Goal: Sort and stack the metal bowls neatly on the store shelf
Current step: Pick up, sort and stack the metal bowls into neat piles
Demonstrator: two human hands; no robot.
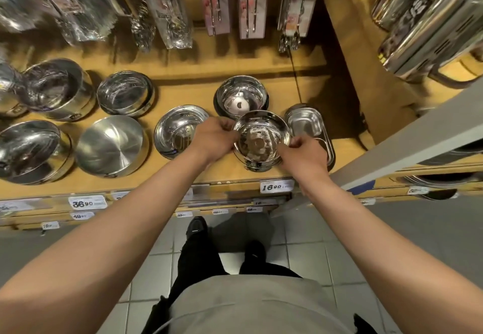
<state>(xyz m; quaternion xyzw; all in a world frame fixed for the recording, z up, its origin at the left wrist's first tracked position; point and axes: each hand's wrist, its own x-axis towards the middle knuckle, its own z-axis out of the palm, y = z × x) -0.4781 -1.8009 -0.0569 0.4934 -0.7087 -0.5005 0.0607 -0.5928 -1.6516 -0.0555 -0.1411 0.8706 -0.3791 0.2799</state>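
Bowl between both hands — underside hidden

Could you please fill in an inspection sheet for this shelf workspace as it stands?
Surface: wooden store shelf, price tags along its front edge.
Job's things: small round metal bowl on a stack at the front; deeper bowl behind it; wide bowl to its left; four larger bowls further left.
Clutter: rectangular steel tray at the right.
Grippers: left hand and right hand pinch opposite rims of the small bowl with their fingers.
Cables: nothing seen.
Surroundings: packaged utensils hanging above; tiled floor below.
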